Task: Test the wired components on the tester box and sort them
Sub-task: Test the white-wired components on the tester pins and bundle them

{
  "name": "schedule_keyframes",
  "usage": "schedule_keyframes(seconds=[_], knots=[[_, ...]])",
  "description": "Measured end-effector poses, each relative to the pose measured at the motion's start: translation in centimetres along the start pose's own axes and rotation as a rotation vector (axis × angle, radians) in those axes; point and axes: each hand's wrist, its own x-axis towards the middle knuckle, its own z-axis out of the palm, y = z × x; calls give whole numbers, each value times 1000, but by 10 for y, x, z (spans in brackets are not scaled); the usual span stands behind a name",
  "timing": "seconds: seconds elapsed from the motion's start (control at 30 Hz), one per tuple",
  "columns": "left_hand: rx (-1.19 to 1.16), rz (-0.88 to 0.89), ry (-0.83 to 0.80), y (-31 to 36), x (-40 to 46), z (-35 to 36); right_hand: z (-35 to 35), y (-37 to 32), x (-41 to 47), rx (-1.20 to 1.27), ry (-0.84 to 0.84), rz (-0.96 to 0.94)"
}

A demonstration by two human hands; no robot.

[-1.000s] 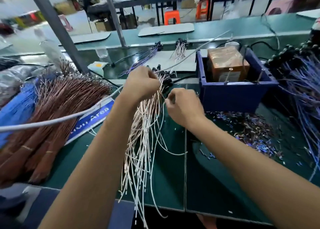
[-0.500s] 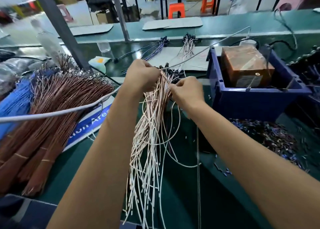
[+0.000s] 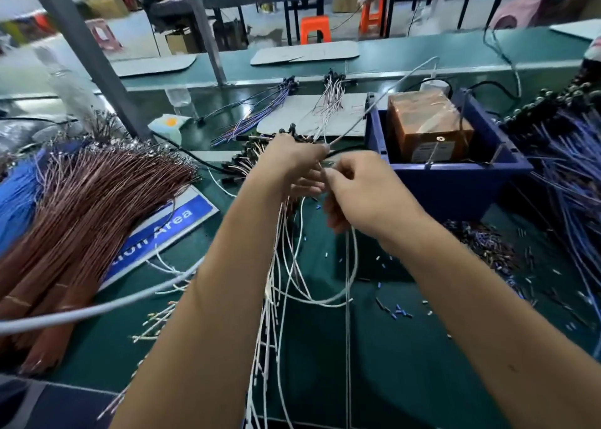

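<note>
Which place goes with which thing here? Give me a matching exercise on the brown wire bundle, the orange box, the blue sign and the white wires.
Things:
1. brown wire bundle
2. orange box
3. blue sign
4. white wires

Places:
A. inside the dark blue bin
B. hanging from the left hand
C. lying flat on the green mat, partly under the brown bundle
D. piled at the left side of the bench

Pairs: 1-D, 2-A, 3-C, 4-B
</note>
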Motion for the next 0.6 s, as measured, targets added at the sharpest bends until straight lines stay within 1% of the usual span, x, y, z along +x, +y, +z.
schedule_keyframes(seconds=[0.03, 0.1, 0.17, 0.23, 0.3, 0.37, 0.43, 0.47, 0.5, 0.53, 0.6], knots=[[-33, -2, -32, 0, -4, 5, -9, 2, -8, 25, -38, 10], [-176, -38, -151, 1, -11, 12, -31, 7, -23, -26, -127, 6], [-467, -109, -304, 0, -17, 16, -54, 12, -34, -121, -233, -21], [-799, -152, -440, -2, -25, 22, -77, 19, -41, -145, -296, -28], [-1016, -116, -505, -3, -33, 32, -100, 27, -47, -115, -302, -33], [-1090, 31, -489, -1, -39, 39, -122, 34, -52, -82, -266, -71], [-1032, 249, -421, 3, -45, 46, -144, 40, -54, -83, -170, -146], [-941, 371, -364, 4, -48, 51, -152, 44, -54, -107, -105, -194], [-793, 501, -285, 4, -52, 58, -159, 47, -53, -156, -38, -249], [-597, 633, -195, 4, -56, 68, -164, 51, -51, -222, 23, -302], [-210, 887, -69, 0, -62, 93, -170, 58, -48, -326, 93, -383]])
